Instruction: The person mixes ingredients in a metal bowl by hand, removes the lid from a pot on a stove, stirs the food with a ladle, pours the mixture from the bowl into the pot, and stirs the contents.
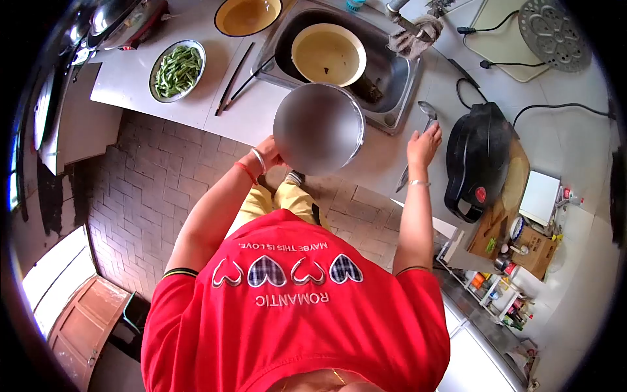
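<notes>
My left hand (pixel 271 153) is closed on the left side of a round metal basin (pixel 358 130), held in front of the counter edge. The inside of the basin is blurred, so its contents cannot be made out. My right hand (pixel 424 145) is closed around the handle of a metal ladle (pixel 428 110) at the counter, right of the sink. The ladle's bowl points away from me and its handle runs back beneath my hand. Just beyond the basin, a pale enamel basin (pixel 328 55) of cloudy liquid sits in the sink (pixel 410 88).
A plate of green beans (pixel 177 70) and two dark sticks (pixel 235 78) lie left of the sink. Behind them stands a yellowish bowl (pixel 248 16). A tap (pixel 408 25) wrapped in cloth overhangs the sink. Right of the ladle is a black electric appliance (pixel 475 153) with cords nearby.
</notes>
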`<state>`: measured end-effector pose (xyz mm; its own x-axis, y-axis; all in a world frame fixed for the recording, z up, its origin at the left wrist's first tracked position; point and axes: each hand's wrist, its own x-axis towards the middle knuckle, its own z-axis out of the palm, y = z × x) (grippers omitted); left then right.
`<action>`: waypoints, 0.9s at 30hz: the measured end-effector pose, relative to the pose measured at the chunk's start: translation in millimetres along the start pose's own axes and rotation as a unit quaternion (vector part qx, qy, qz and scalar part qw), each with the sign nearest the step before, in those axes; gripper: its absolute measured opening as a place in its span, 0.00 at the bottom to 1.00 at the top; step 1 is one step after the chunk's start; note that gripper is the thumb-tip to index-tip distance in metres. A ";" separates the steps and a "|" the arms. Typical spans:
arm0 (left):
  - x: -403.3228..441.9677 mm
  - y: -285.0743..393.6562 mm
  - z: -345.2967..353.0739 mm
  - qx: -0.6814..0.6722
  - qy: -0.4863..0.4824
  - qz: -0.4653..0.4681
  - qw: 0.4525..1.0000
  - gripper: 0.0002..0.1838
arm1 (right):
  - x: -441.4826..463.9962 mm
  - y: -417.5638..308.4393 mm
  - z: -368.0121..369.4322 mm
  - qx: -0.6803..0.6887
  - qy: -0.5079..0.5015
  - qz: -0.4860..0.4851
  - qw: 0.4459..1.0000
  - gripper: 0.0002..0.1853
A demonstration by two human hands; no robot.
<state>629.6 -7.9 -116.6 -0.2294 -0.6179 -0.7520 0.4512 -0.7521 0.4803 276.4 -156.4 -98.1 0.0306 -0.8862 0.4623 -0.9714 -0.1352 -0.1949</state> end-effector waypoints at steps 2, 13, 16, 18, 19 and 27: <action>3.9 -1.6 4.6 0.003 -0.007 0.010 1.000 0.11 | -4.5 -54.6 -33.5 0.122 -0.078 -0.038 0.989 0.13; -9.6 -5.1 32.8 0.027 0.066 0.186 0.980 0.16 | -46.9 -160.7 78.1 0.163 -0.239 -0.213 0.933 0.09; 22.5 -26.6 10.8 0.103 0.054 0.216 0.970 0.16 | -41.7 -204.2 14.1 0.072 -0.446 -0.027 0.892 0.11; 24.9 -30.0 7.8 0.087 0.055 0.242 0.965 0.15 | -61.2 -217.4 16.6 0.183 -0.383 0.051 0.904 0.13; 24.7 -32.1 9.0 0.043 0.066 0.260 0.963 0.15 | -64.3 -223.9 16.6 0.251 -0.357 0.038 0.899 0.13; -27.7 0.3 18.0 -0.158 0.108 0.259 0.947 0.15 | -106.7 -259.8 -76.0 0.277 -0.257 -0.181 0.908 0.16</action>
<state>620.6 4.8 -87.5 0.2600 -0.7982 -0.5434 0.6979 -0.2336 0.6770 507.6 6.9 -31.0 0.5680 -0.8101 0.1456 -0.6125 -0.5342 -0.5827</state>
